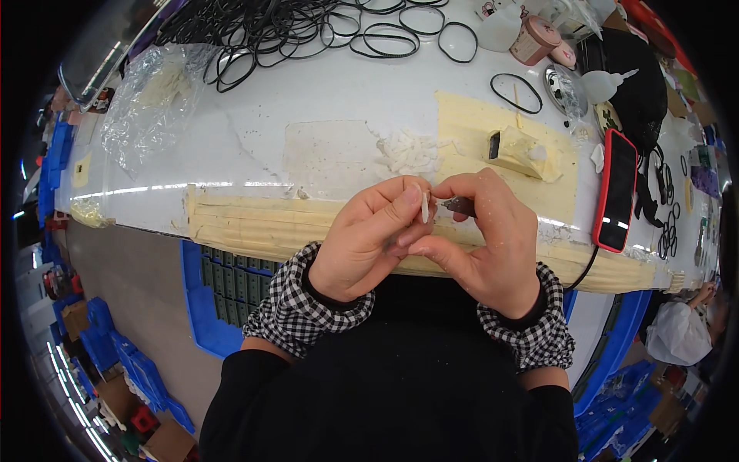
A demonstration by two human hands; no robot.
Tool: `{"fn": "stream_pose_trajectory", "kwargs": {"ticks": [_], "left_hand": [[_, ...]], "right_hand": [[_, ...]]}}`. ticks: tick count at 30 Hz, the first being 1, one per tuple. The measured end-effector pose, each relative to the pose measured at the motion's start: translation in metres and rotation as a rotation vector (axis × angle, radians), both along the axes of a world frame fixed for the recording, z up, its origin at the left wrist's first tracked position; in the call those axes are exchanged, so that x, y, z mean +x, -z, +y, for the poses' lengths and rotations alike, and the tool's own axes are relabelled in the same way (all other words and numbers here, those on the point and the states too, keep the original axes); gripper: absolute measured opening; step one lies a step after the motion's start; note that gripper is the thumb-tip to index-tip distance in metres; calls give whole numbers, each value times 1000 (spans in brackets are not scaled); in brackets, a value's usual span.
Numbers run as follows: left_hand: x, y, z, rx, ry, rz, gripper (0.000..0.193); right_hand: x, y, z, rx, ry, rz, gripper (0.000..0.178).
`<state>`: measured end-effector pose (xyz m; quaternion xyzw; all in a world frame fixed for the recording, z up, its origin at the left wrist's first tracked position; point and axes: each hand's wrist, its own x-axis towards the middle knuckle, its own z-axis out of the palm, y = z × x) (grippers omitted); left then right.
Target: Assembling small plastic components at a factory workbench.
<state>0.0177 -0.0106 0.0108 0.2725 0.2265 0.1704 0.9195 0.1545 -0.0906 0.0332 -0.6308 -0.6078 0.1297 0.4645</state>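
Over the near edge of the white table, my left hand (362, 242) pinches a small, thin white piece (425, 208) between thumb and fingers. Close beside it, my right hand (500, 239) grips a small dark metal blade (459, 205), its tip near the white piece. Most of the blade's grip is hidden by my fingers. Just beyond my hands lies a heap of white shavings (406, 154). To the right of that heap, a tape-wrapped block (525, 154) sits on a sheet of yellow tape (466, 115).
Black loop belts (285, 31) pile at the far left, near a clear plastic bag (158, 100). A red-cased phone (617, 192) with a cable lies right. Beige tape (246, 223) covers the table's front edge. A blue crate (208, 323) of dark parts stands below it.
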Motion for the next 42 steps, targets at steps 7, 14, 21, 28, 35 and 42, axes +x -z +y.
{"fn": "stream_pose_trajectory", "kwargs": {"ticks": [7,14,21,28,35,42], "left_hand": [[-6,5,4,-15,124,-124,24],[-8,8,3,-1,128,-131,23],[-8,6,3,4,120,-131,22],[-10,7,3,9,116,-137,21],[-10,8,3,4,116,-141,21],[-10,8,3,6,118,-136,20]], "right_hand": [[6,5,-6,-155,-5,-216,33],[3,3,-7,-180,-28,-213,30],[2,0,-8,-201,-30,-209,27],[1,2,-9,-201,-34,-240,27],[1,1,-8,-181,-27,-214,29],[1,0,-9,-211,-38,-254,29]]}}
